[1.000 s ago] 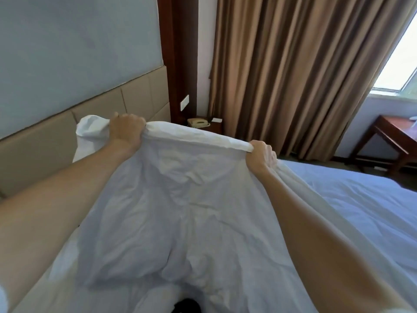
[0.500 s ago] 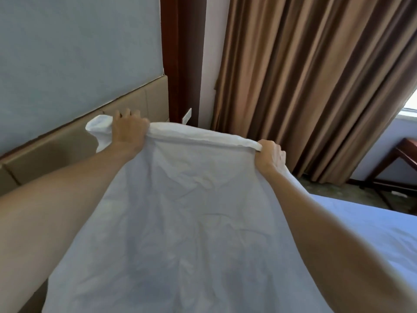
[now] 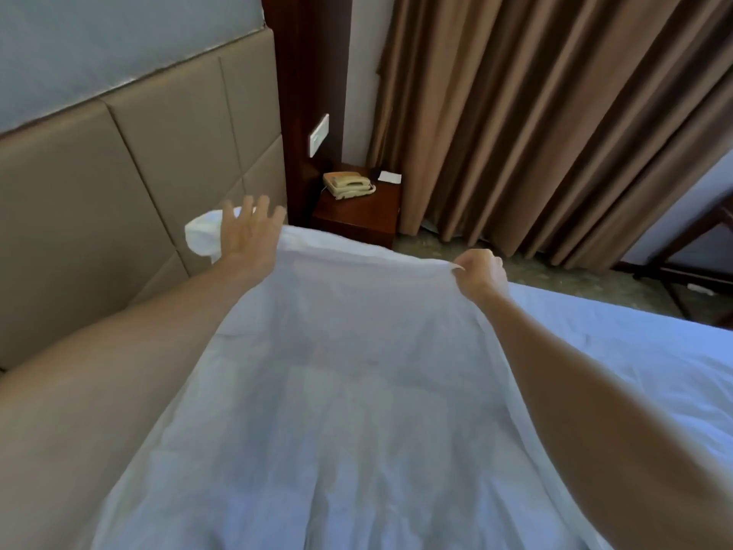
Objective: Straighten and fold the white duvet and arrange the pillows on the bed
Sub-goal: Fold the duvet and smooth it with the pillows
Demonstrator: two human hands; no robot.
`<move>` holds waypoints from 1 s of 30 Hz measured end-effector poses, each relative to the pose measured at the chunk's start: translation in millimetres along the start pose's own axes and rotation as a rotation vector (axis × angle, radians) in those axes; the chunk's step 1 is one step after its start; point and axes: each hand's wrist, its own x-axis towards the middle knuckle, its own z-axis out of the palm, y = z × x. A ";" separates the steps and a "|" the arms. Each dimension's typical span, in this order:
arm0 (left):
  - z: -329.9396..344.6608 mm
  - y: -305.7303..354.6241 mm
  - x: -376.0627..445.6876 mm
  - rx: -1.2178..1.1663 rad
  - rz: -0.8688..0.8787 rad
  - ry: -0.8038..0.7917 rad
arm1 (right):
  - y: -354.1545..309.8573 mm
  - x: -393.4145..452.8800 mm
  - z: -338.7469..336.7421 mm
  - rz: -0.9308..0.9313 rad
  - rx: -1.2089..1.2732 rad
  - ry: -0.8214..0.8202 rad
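Note:
A white duvet [image 3: 349,391] billows in front of me, its top edge raised between my arms. My left hand [image 3: 248,232] is spread with straight, blurred fingers at the duvet's far left corner, which hangs loose against the headboard. My right hand [image 3: 482,273] grips the top edge on the right, fingers curled round the fabric. The white bed [image 3: 642,375] lies flat to the right. No pillow shows; the duvet hides what lies under it.
A padded beige headboard [image 3: 119,184] runs along the left. A dark wooden nightstand [image 3: 357,216] with a beige telephone [image 3: 347,185] and a white card stands beyond the duvet. Brown curtains [image 3: 535,113] hang behind, and a dark wooden table leg [image 3: 690,248] is at the right.
My left hand has opened and let go of the duvet's left corner. The duvet's top edge has dropped lower, uncovering the nightstand and telephone. My right hand keeps its grip.

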 end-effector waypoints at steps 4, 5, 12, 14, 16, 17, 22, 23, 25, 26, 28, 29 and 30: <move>22.3 11.7 -28.8 0.039 -0.019 -0.398 | 10.4 -19.9 4.4 -0.037 0.039 -0.131; 23.7 17.2 -37.6 0.049 -0.005 -0.466 | 14.9 -27.1 3.3 -0.042 0.031 -0.161; -15.4 58.5 -119.9 -0.135 0.041 -0.726 | 51.9 -118.2 -36.6 0.047 -0.062 -0.819; -42.6 66.9 -149.5 -0.162 0.039 -0.712 | 68.8 -145.2 -51.7 0.031 -0.030 -0.792; -73.8 71.1 -183.3 -0.170 0.040 -0.698 | 86.2 -176.1 -73.3 -0.009 0.012 -0.718; -90.4 72.0 -203.4 -0.180 0.032 -0.697 | 94.1 -194.3 -87.7 -0.024 0.027 -0.702; -180.1 88.2 -320.5 -0.230 -0.009 -0.673 | 129.5 -290.6 -166.3 -0.097 0.058 -0.726; -195.3 92.4 -343.5 -0.258 -0.017 -0.681 | 135.6 -307.2 -178.0 -0.119 0.045 -0.726; -218.5 98.0 -385.4 -0.345 -0.029 -0.706 | 143.9 -336.1 -192.8 -0.161 -0.010 -0.689; -227.7 98.8 -404.5 -0.382 -0.036 -0.709 | 146.5 -349.4 -196.3 -0.183 -0.037 -0.663; -240.7 97.5 -440.9 -0.419 -0.053 -0.702 | 150.8 -374.6 -197.8 -0.233 -0.060 -0.626; -243.6 96.1 -458.0 -0.427 -0.065 -0.691 | 152.8 -388.1 -197.6 -0.264 -0.071 -0.631; -245.1 94.7 -473.7 -0.433 -0.081 -0.676 | 154.3 -401.2 -197.4 -0.297 -0.092 -0.651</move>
